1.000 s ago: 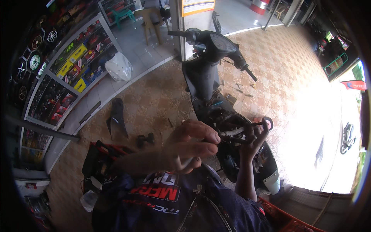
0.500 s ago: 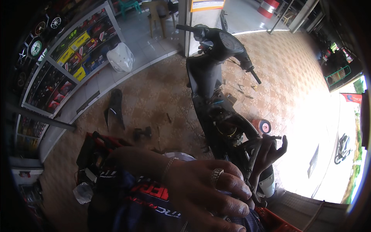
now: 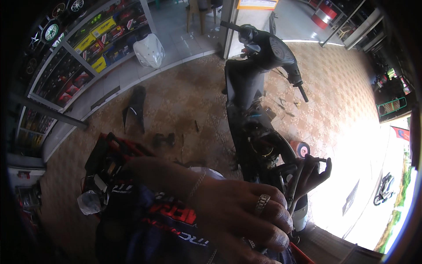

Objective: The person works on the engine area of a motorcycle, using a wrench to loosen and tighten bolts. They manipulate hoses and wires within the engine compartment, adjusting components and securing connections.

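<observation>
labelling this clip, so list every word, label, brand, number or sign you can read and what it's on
I don't copy out wording, but here is where it stands:
Shirt: large red and white lettering, partly readable.
Pillar sign, orange and white: too small, cut off at top.
Yellow boxes: too blurred.
Red flag: any print too small.
Gauge: markings too blurred.

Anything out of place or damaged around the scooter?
The scooter's rear is opened up, inner parts exposed. A dark panel lies on the floor to its left in the view, and what look like tools are strewn loosely to its right. I see no clear damage.
</observation>
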Tool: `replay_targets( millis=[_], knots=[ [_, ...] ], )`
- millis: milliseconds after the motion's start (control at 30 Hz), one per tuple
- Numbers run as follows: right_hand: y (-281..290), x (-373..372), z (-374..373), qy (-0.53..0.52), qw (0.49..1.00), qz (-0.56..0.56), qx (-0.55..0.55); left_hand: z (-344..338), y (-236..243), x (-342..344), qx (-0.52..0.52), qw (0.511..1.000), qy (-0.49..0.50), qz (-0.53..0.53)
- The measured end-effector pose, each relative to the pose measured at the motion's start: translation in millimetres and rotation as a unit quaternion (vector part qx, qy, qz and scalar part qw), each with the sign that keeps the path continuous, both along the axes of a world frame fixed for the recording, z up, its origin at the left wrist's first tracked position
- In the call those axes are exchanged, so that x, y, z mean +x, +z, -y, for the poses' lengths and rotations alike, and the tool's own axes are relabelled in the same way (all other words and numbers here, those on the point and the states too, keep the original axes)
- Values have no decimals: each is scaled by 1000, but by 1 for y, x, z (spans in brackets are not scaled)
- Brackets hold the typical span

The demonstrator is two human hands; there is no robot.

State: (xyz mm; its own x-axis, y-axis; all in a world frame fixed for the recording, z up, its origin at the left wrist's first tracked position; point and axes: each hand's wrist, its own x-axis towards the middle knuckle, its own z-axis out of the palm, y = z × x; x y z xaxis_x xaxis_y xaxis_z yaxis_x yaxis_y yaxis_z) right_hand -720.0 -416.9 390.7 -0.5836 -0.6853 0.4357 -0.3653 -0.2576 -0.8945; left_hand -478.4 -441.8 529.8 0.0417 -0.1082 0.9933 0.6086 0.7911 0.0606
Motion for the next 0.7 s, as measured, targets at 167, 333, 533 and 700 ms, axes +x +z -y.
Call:
replay_targets(
  millis=[167, 333, 533, 700],
  knots=[
    [-1, 3, 4, 18, 1000, 7, -1, 2, 0, 1, 2, 1000, -7, -7],
    [1, 6, 7, 26, 999, 27, 1, 3, 1, 4, 9, 1000, -7, -9],
    [4, 7, 8, 24, 1000, 14, -1, 3, 1, 3, -1, 1000, -5, -23],
    [7, 8, 6, 15, 1000, -8, 5, 2, 0, 5, 4, 1000, -11, -19]
  ],
)
